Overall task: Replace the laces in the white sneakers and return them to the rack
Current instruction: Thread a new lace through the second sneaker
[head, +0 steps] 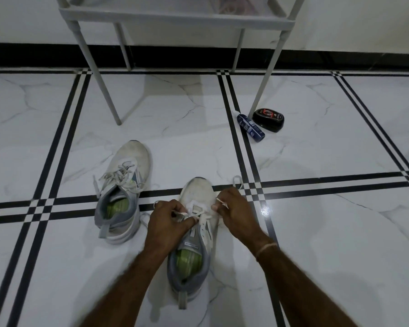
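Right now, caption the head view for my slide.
Left hand and right hand pinch the lace of the near sneaker; other sneaker beside it, rack behind.

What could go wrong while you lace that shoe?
The left hand and right hand each pinch the lace, so one end may come out longer. The other sneaker has loose laces that could snag. The blue bottle lying by the rack leg might get kicked.

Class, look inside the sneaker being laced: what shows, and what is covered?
Inside the sneaker, a green insole shows at the heel opening, ringed by grey lining. Further forward, the interior is covered by the tongue, the lace, the left hand and the right hand.
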{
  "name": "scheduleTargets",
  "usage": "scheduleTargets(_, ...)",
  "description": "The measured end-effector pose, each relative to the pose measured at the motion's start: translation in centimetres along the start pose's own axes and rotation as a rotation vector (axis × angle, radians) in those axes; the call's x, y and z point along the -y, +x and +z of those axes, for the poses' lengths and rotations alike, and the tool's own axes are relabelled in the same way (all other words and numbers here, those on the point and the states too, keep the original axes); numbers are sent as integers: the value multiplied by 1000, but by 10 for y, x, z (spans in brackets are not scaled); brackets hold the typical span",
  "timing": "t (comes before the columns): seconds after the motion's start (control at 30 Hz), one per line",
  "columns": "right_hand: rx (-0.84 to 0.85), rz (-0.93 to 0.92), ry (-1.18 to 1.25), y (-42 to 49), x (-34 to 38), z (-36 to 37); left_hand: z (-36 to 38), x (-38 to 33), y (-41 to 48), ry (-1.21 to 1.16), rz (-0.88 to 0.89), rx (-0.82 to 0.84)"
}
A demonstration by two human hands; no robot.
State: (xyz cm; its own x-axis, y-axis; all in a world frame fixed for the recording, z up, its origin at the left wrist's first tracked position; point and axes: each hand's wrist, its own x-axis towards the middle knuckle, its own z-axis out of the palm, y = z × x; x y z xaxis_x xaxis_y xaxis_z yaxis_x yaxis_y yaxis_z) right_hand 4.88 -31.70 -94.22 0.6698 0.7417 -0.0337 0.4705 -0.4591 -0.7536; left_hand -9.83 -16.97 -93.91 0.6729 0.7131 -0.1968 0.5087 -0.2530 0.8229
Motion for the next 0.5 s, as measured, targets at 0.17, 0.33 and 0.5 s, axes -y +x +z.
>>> scheduleTargets(0.17,165,-44,19,-7,2,1,-3,5,2,-33,-89,6)
scheduleTargets(0.33,51,-69,-57,-12,3,-1,4,-6,3,-69,-141,39)
scheduleTargets(0.5,-130,82,-7,-16,-12,0,3,-10,2,-90,-173,-1)
